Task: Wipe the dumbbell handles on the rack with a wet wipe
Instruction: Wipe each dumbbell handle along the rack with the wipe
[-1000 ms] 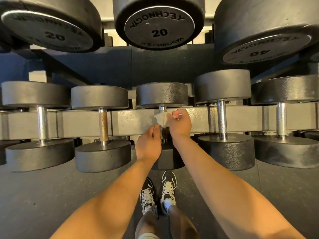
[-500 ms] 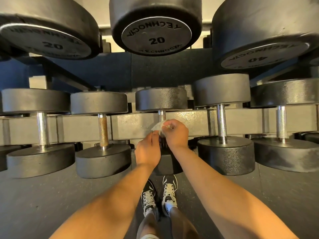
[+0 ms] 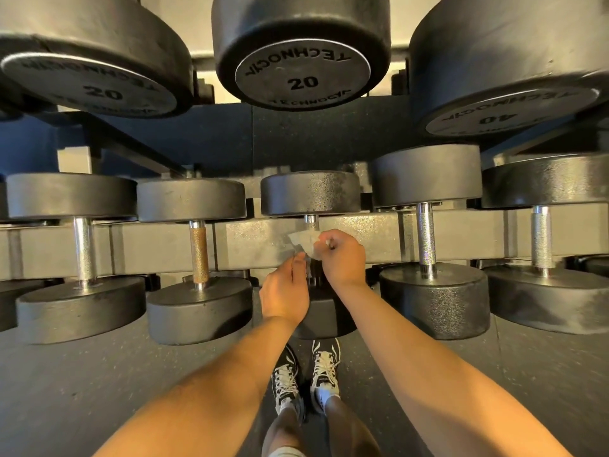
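Mid-frame, the fingers of my right hand (image 3: 342,258) curl round the white wipe (image 3: 304,241) at the middle dumbbell's handle (image 3: 311,220), in the tight gap between its two heads. My left hand (image 3: 285,291) sits just below, fingers bent at the wipe's edge, and I cannot tell whether they grip. The upper-row plates (image 3: 298,80) read 20, 20 and 40, with TECHNO upside down, and the grey rack rail (image 3: 257,242) runs behind above the dark speckled rubber floor (image 3: 82,390).

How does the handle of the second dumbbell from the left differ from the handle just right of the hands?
The second-from-left handle is brown, rust-coloured; the handle right of the hands is bright silver. The brown handle joins smaller heads; the silver handle joins larger ones. Both are knurled, on the rack, untouched; the right hand holds the wet wipe between them.
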The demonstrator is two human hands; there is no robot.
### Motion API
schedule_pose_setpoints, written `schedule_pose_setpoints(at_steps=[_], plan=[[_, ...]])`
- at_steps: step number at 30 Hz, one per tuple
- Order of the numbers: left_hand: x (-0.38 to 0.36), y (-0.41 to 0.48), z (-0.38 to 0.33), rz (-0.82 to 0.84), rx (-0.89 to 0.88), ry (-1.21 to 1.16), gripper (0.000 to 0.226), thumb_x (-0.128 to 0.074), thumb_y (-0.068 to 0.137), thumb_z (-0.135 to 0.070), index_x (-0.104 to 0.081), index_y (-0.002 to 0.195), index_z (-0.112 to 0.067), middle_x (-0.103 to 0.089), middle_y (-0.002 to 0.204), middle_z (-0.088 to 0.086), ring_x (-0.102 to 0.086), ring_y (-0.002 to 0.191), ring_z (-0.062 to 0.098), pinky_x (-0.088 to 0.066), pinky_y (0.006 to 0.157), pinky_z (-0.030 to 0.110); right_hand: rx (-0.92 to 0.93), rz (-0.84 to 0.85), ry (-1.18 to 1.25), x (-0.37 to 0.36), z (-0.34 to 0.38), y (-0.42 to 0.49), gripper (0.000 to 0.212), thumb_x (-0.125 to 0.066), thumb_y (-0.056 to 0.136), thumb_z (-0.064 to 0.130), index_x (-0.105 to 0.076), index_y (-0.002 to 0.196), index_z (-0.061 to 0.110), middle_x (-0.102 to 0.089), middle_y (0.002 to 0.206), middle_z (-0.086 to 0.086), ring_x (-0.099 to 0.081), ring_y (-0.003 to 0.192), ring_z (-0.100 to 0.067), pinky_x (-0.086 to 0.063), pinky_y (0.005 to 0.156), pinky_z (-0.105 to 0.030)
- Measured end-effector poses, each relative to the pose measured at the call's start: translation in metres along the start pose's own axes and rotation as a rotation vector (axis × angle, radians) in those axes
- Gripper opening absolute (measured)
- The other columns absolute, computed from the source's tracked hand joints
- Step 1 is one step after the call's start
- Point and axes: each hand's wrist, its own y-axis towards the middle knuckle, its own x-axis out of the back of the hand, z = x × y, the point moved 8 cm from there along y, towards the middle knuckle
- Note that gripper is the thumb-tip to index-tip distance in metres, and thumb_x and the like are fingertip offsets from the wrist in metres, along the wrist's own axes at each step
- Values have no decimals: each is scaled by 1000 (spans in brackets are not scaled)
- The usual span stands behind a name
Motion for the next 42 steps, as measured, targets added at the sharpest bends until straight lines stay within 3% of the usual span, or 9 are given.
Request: schedule_pose_setpoints(at_steps=[4, 8, 14, 21, 25, 31, 37, 39, 42], plan=[[0, 0, -1, -3, 4, 3, 41, -31, 106, -48, -68, 118, -39, -73, 112, -1, -65, 106, 22, -49, 96, 41, -37, -42, 195, 0, 9, 0, 13, -65, 94, 14, -72, 105, 12, -69, 99, 3, -61, 91, -9, -49, 80, -14], [0, 1, 1, -10, 11, -7, 39, -31, 107, -46, -68, 117, -39, -73, 112, 0, -65, 107, 23, -48, 98, 42, -93, -133, 278, -3, 21, 8, 4, -67, 92, 15, -71, 93, 13, -68, 89, 5, -58, 82, -3, -41, 66, -3], [0, 1, 2, 6, 34, -29, 38, -33, 105, -52, -68, 114, -41, -73, 108, -1, -63, 104, 22, -44, 87, 34, -105, 20, 85, -2, -3, 1, 5, -69, 90, 10, -73, 89, 11, -70, 93, 3, -62, 90, -13, -52, 81, -24], [-1, 1, 2, -10, -2, -50, 40, -32, 105, -50, -69, 114, -39, -73, 111, -3, -67, 102, 19, -47, 89, 34, -60, -113, 286, 6, 21, 3, 11, -67, 93, 10, -69, 103, 14, -67, 100, 6, -59, 88, -1, -47, 80, -7], [0, 0, -1, -24, -27, -78, 52, -27, 94, -63, -68, 117, -41, -73, 113, -5, -68, 102, 19, -51, 96, 40, -69, -60, 239, 1, 19, -1, 15, -66, 92, 6, -69, 106, 13, -64, 99, 6, -55, 84, 0, -38, 66, 3], [0, 0, 2, -11, 22, -50, 39, -34, 105, -49, -70, 109, -34, -73, 106, -3, -67, 98, 18, -47, 85, 33, -129, 86, -6, 0, -9, -9, 13, -69, 91, 9, -73, 103, 13, -71, 108, -3, -62, 95, -13, -44, 74, -14], [2, -2, 0, -21, 15, -59, 30, -34, 106, -45, -62, 98, -49, -72, 107, -6, -67, 98, 17, -45, 86, 33, -89, -93, 204, 9, 23, 7, 10, -69, 92, 16, -71, 101, 12, -69, 102, 2, -59, 90, -7, -37, 70, -3], [2, -1, 0, -23, 0, -57, 33, -31, 105, -47, -64, 102, -47, -73, 105, -6, -68, 98, 18, -47, 88, 36, -122, -64, 163, 0, 23, 9, 6, -68, 91, 12, -69, 97, 11, -67, 95, 3, -57, 80, -7, -37, 62, -2], [3, -3, -3, -23, -6, -71, 42, -24, 95, -57, -63, 103, -47, -73, 105, -5, -68, 97, 20, -49, 92, 41, -117, -11, 12, -3, 16, 5, 6, -66, 91, 10, -70, 91, 14, -66, 95, 4, -58, 86, -10, -39, 64, -8]])
